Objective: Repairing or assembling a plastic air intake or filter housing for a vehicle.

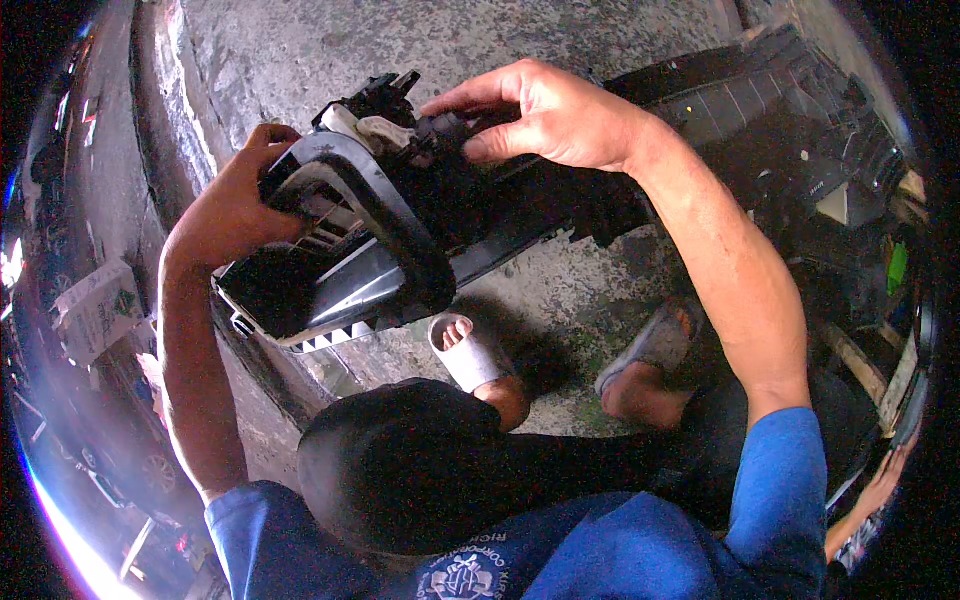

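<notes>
A blue shirt [640, 545] and dark shorts [420, 460] are filling the bottom of the view, with two sandalled feet [480, 365] standing on rough concrete ground [560, 300]. Above them, the left hand [235, 205] is gripping the curved edge of a large black plastic housing [350, 240], which is being held off the ground. The right hand [550, 110] is pinching small black and white parts [395, 125] on the housing's top.
</notes>
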Tool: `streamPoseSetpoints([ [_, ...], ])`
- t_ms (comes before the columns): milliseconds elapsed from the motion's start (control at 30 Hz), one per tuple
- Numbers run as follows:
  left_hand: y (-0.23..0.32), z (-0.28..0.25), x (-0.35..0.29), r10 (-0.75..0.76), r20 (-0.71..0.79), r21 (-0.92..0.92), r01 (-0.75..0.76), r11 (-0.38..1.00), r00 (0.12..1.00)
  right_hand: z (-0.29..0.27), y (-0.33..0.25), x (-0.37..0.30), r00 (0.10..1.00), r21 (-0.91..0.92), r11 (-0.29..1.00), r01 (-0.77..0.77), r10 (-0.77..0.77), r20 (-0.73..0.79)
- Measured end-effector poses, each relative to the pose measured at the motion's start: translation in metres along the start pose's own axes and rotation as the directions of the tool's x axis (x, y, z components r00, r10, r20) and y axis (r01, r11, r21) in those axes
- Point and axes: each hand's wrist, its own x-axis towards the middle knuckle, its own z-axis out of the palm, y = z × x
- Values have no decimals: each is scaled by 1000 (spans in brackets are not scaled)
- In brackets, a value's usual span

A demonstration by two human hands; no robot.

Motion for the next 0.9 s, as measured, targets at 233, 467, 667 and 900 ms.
streamPoseSetpoints([
  [233, 1, -7, 1, -42, 52, 25, 41, 999, 998, -1, -4, -1, 998, 89, 995, -55, 54, 15],
  [467, 12, -9, 2, -63, 112, 17, 62, 998, 992, -1, -2, -1, 999, 54, 998, -44, 45, -2],
  [667, 8, -11, 1, -164, 130, 19, 163, 986, 978, 2, 0, 1, 1000, 46, 999, 0, 0, 0],
  [900, 3, -7, 6, -35, 123, 21, 33, 999, 992, 1, -3, -4, 1000, 11, 1000, 0, 0, 2],
])
